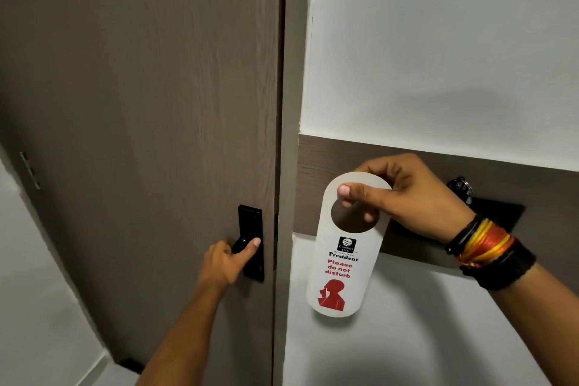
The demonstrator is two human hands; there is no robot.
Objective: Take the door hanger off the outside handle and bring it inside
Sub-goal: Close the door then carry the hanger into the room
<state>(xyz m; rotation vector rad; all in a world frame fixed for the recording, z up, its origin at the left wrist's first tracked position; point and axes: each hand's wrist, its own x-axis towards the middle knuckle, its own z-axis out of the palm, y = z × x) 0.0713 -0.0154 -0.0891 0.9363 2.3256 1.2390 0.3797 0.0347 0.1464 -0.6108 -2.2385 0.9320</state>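
White door hanger (344, 247) with red "Please do not disturb", pinched by right hand (404, 197), left hand (225, 263) gripping black handle (247, 244)

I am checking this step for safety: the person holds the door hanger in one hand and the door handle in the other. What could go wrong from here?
1. The right hand holds the door hanger only by thumb and fingers at its top loop, so the hanger may slip or bend.
2. The left hand grips the door handle close to the door edge; fingers could be caught there if the door moves.
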